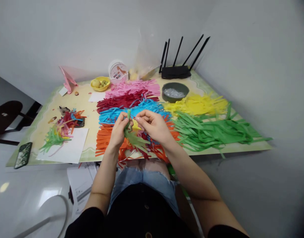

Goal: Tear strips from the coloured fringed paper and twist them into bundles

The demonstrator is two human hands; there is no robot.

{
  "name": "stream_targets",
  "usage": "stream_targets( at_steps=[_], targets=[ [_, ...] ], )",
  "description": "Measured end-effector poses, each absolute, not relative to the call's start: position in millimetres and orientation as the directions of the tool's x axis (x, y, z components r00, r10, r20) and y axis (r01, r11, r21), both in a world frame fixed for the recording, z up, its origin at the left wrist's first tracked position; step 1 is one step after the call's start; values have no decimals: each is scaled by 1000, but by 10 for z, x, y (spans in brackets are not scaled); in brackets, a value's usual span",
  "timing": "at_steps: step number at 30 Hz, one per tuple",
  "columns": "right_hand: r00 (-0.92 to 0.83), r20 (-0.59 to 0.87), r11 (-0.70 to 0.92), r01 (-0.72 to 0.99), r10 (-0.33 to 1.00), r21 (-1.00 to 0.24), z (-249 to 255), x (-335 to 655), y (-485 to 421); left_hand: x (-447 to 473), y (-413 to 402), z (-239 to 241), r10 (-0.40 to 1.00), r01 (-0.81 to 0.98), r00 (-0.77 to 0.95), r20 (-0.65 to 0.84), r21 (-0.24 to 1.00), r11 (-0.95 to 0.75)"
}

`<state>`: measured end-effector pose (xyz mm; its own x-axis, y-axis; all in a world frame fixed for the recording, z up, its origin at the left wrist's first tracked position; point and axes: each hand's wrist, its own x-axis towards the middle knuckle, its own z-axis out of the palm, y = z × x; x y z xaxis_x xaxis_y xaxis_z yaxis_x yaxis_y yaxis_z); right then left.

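My left hand (118, 130) is closed around the top of a bunch of fringed strips, a green tassel (137, 140) whose loose ends hang to the right beneath my hands. A bit of yellow shows beside the green. Close by on the right, my right hand (154, 126) pinches with thumb and forefinger; what it grips is too small to make out. Under both hands lie rows of blue fringed strips (109, 115) and orange fringed strips (103, 138). Dark red strips (114, 102) and pink strips (134, 87) lie farther back.
To the right are yellow strips (199, 104) and green strips (213, 130). A dark round bowl (175, 96) and a black router (176, 72) stand behind. On the left lie multicoloured tassels (67, 124), white paper (76, 145) and a phone (23, 155) at the table edge.
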<state>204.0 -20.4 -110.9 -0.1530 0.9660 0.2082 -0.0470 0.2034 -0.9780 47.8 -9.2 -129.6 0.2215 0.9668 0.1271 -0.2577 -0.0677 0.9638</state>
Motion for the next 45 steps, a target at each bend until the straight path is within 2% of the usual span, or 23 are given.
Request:
stream_targets(
  at_steps=[6, 13, 21, 30, 32, 37, 42, 45],
  targets=[
    [-213, 131, 97, -162, 968, -982, -1086, 2046, -169, 478, -118, -1292, 961, -71, 163, 223, 974, -214],
    [-210, 136, 100, -174, 968, -980, -1101, 2069, -174, 491, -113, -1254, 976, -250, 200, 80, 968, -28],
    [-221, 115, 78, -169, 969, -983, -1075, 2087, -181, 495, -117, -1242, 976, -220, 202, 85, 975, -40],
    [-228, 101, 55, -202, 968, -978, -1060, 2111, -179, 499, -95, -1245, 962, -283, 260, 80, 959, -3],
    [-228, 101, 55, -199, 968, -978, -1072, 2113, -175, 496, -89, -1250, 964, -243, 249, 92, 970, -29],
    [-197, 117, 80, -186, 973, -979, -1117, 2113, -135, 492, -96, -1228, 962, -20, 153, 226, 974, -225],
    [-202, 157, 116, -202, 967, -973, -1157, 2119, -95, 487, -105, -1224, 943, 63, 249, 223, 967, -246],
    [-232, 161, 108, -224, 959, -969, -1146, 2128, -106, 477, -98, -1244, 937, 117, 237, 255, 950, -289]
  ],
)
